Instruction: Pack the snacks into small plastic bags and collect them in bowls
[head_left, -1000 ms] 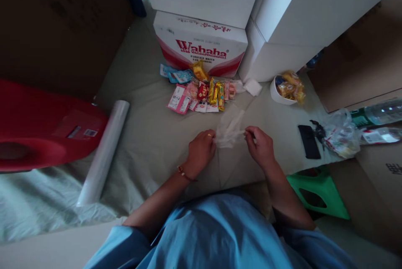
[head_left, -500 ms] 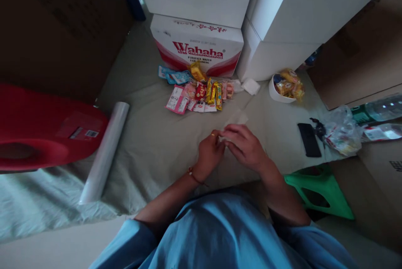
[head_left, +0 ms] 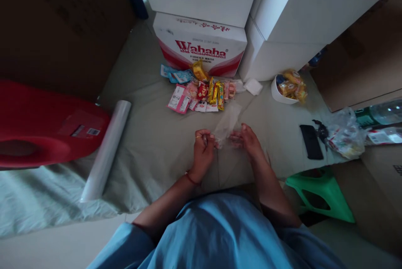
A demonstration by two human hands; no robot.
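Note:
A thin clear plastic bag (head_left: 228,120) stretches between my two hands above the cloth-covered surface, its far end pointing toward the snacks. My left hand (head_left: 203,148) is closed, pinching the bag's near left edge. On the other edge is my right hand (head_left: 250,141), its thumb up and its fingers blurred and partly seen through the film. Just beyond the bag lies a group of small packaged snacks: gold-wrapped sticks (head_left: 215,92), a red packet (head_left: 202,90), pink-and-white packets (head_left: 179,98), blue packets (head_left: 180,76) and a yellow-wrapped piece (head_left: 199,70).
Behind the snacks stands a Wahaha carton (head_left: 201,47). White folded tissue (head_left: 253,87) and a white bowl (head_left: 284,95) of wrapped snacks sit to its right. A phone (head_left: 311,142) and bottles (head_left: 381,115) lie far right. Left are a film roll (head_left: 106,152) and a red plastic object (head_left: 47,124).
My hands, close together before, have moved apart. The plastic bag is now spread between them and shows more plainly. The view has shifted slightly.

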